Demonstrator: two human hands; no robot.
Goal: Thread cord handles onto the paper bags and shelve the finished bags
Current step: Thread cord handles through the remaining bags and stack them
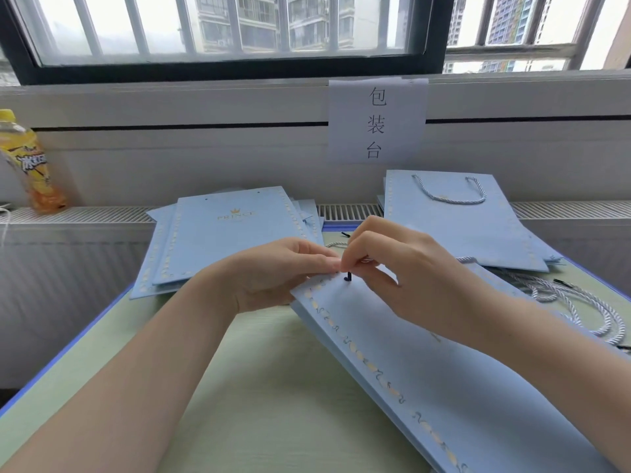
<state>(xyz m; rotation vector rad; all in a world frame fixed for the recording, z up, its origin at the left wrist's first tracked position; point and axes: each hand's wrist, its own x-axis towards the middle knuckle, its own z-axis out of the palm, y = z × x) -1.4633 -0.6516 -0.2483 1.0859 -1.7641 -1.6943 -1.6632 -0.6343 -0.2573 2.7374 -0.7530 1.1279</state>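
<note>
Item one, at centre: we have a flat pale-blue paper bag lying slantwise on the green surface, its top edge near the middle of the view and its body running off toward 5 o'clock, a gilt border along its left side. Our left hand pinches that top edge from 9 o'clock, fingers closed on the paper. Our right hand, coming in from 3 o'clock, pinches a cord between thumb and forefinger just above the bag's punched hole, where the cord's dark tip stands against the paper; whether the tip has passed through the hole we cannot tell. Item two, at 10 o'clock: a stack of unthreaded bags, crown mark uppermost, two holes showing at its far edge. Item three, at 1 o'clock: a stack of finished bags, the top one carrying a twisted blue-and-white handle. Item four, at 3 o'clock: loose cords coiled on the surface, beside the bag in work and partly under the finished stack. Item five, far 9 o'clock: a yellow drink bottle on the radiator ledge. Item six, at 12 o'clock: a paper sign with three characters, hung below the barred window.
</note>
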